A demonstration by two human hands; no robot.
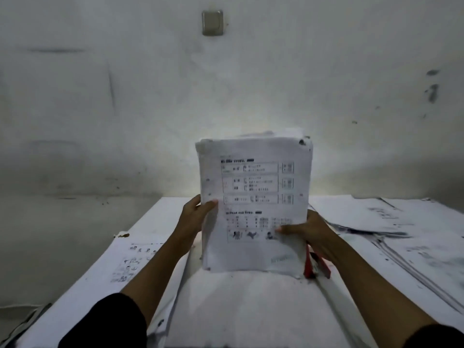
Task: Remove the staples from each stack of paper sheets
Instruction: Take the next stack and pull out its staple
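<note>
Head view: both arms stretched forward, dark sleeves at elbows. Left hand (198,214) clamped on stack (254,204) at left edge, thumb on front, fingers behind. Right hand (307,231) clamped on lower right edge, thumb across printed page, with red tool (315,266) tucked under palm. Stack held upright above table (241,310), long axis vertical, printed face toward camera, bottom edge touching paper below. Front sheet white, with boxed tables, small pictures, dark mark at top right corner. Loose sheets (401,234) spread to right.
</note>
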